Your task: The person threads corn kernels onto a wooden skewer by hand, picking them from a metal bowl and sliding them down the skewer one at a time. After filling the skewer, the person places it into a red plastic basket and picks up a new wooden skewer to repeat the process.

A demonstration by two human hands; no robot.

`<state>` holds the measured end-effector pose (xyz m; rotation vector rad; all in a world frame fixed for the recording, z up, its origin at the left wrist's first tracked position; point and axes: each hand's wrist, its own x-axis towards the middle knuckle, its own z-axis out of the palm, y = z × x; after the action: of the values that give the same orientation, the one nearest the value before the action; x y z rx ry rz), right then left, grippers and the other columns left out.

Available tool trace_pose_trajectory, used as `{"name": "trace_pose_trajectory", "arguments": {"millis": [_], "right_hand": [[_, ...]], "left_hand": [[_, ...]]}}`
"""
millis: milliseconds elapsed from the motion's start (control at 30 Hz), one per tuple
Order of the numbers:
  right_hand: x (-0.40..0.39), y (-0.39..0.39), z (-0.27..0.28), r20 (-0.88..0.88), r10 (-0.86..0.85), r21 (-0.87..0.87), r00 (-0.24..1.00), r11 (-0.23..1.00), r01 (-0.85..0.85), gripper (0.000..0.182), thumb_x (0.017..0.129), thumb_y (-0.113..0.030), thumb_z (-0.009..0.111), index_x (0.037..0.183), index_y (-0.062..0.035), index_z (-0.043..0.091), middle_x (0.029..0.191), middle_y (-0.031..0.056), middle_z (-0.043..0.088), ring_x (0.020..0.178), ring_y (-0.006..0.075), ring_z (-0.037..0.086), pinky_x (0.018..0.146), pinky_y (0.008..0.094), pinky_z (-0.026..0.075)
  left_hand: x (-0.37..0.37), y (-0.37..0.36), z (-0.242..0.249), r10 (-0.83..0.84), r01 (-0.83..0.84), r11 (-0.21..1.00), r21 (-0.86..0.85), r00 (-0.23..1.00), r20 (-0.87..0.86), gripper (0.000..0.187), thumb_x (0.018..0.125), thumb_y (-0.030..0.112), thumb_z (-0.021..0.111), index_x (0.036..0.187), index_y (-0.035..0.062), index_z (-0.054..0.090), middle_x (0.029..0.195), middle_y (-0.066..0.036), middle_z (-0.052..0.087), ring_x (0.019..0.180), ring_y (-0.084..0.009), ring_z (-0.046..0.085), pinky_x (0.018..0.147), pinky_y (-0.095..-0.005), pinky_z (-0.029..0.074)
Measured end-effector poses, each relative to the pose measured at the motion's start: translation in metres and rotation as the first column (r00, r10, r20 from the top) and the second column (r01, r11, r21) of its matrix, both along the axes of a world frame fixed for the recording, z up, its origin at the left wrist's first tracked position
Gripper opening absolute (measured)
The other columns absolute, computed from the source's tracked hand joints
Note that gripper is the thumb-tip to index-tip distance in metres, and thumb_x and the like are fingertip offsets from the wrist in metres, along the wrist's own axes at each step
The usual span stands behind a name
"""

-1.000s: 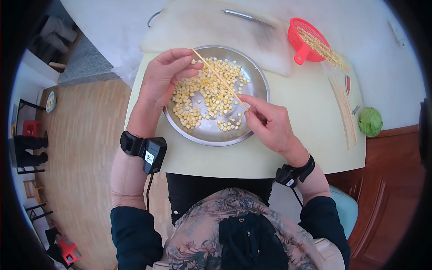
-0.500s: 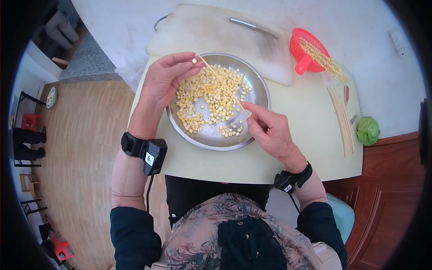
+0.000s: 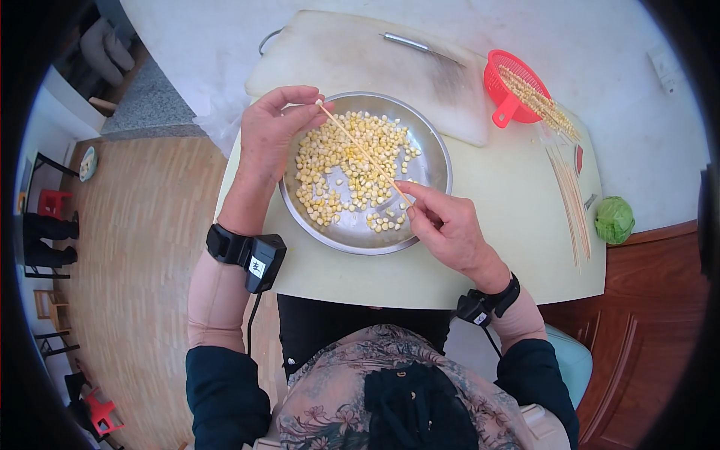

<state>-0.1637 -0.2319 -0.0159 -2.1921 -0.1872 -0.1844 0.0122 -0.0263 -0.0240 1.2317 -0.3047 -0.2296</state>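
Note:
A round steel pan (image 3: pixel 431 196) holds a loose layer of pale yellow corn kernels (image 3: pixel 358 154). My left hand (image 3: pixel 276 129), over the pan's upper left rim, pinches a single corn kernel (image 3: pixel 319 102) between thumb and fingertips. The far end of a thin wooden skewer (image 3: pixel 366 156) meets that kernel. Its near end sits in the closed fingers of my right hand (image 3: pixel 448 225), at the pan's lower right rim. The skewer slants across above the kernels.
Behind the pan lies a white cutting board (image 3: pixel 337 52) with a knife (image 3: pixel 409 41). A red strainer (image 3: pixel 517 82) at the right carries corn-loaded skewers (image 3: pixel 544 101). Bare skewers (image 3: pixel 570 206) and a green cabbage (image 3: pixel 614 220) lie at the table's right side.
The kernel in my left hand and the skewer's far end have come together; before, they were slightly apart. My right hand has shifted slightly left and down.

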Motion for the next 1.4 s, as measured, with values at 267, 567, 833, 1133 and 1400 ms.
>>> {"name": "trace_pose_trajectory", "arguments": {"millis": [267, 567, 833, 1133, 1400], "right_hand": [[0.0, 0.0, 0.0, 0.038, -0.008, -0.03, 0.999, 1.0, 0.009, 0.032, 0.084, -0.001, 0.058, 0.115, 0.0014, 0.059, 0.071, 0.016, 0.061, 0.056, 0.0191, 0.059, 0.054, 0.0291, 0.046], [-0.001, 0.0, 0.0, 0.039, 0.006, -0.022, 0.999, 1.0, -0.005, 0.033, 0.083, -0.001, 0.058, 0.116, 0.0012, 0.059, 0.069, 0.0156, 0.06, 0.055, 0.0195, 0.058, 0.053, 0.0294, 0.046], [0.0, 0.002, -0.001, 0.034, 0.001, -0.025, 0.999, 1.0, 0.0, 0.033, 0.083, -0.001, 0.058, 0.116, 0.0009, 0.059, 0.07, 0.0161, 0.06, 0.055, 0.0207, 0.058, 0.053, 0.0303, 0.046], [0.001, 0.001, -0.002, 0.051, -0.002, -0.043, 0.999, 0.999, 0.004, 0.033, 0.083, -0.002, 0.058, 0.116, 0.0003, 0.06, 0.071, 0.0169, 0.061, 0.056, 0.0223, 0.059, 0.053, 0.0313, 0.046], [0.002, 0.003, -0.005, 0.107, -0.013, -0.041, 0.994, 0.999, 0.018, 0.036, 0.083, 0.003, 0.056, 0.118, -0.0016, 0.061, 0.066, 0.0052, 0.059, 0.053, 0.0071, 0.051, 0.051, 0.023, 0.042]], "left_hand": [[-0.001, -0.002, -0.002, 0.038, -0.042, 0.998, 0.039, 0.995, 0.092, 0.019, 0.083, -0.006, 0.062, 0.102, -0.0066, 0.061, 0.099, -0.016, 0.064, 0.095, -0.0259, 0.066, 0.08, -0.0273, 0.057], [-0.001, -0.003, -0.003, 0.04, -0.04, 0.999, 0.005, 0.997, 0.07, 0.02, 0.083, -0.006, 0.062, 0.103, -0.0064, 0.061, 0.099, -0.016, 0.064, 0.094, -0.0259, 0.067, 0.079, -0.0267, 0.057], [0.0, -0.001, -0.006, 0.031, -0.034, 0.999, 0.038, 0.997, 0.077, 0.018, 0.083, -0.006, 0.062, 0.101, -0.0058, 0.061, 0.098, -0.015, 0.065, 0.093, -0.0249, 0.067, 0.079, -0.0261, 0.056], [-0.003, -0.003, 0.0, 0.057, -0.066, 0.991, 0.117, 0.995, 0.083, 0.016, 0.084, -0.005, 0.061, 0.1, -0.0059, 0.061, 0.096, -0.015, 0.066, 0.091, -0.0231, 0.068, 0.078, -0.026, 0.056], [-0.001, -0.003, -0.009, 0.071, -0.079, 0.996, 0.049, 0.986, 0.15, 0.016, 0.082, -0.001, 0.063, 0.097, -0.006, 0.062, 0.087, -0.014, 0.069, 0.081, -0.0154, 0.067, 0.075, -0.0246, 0.053]]}}
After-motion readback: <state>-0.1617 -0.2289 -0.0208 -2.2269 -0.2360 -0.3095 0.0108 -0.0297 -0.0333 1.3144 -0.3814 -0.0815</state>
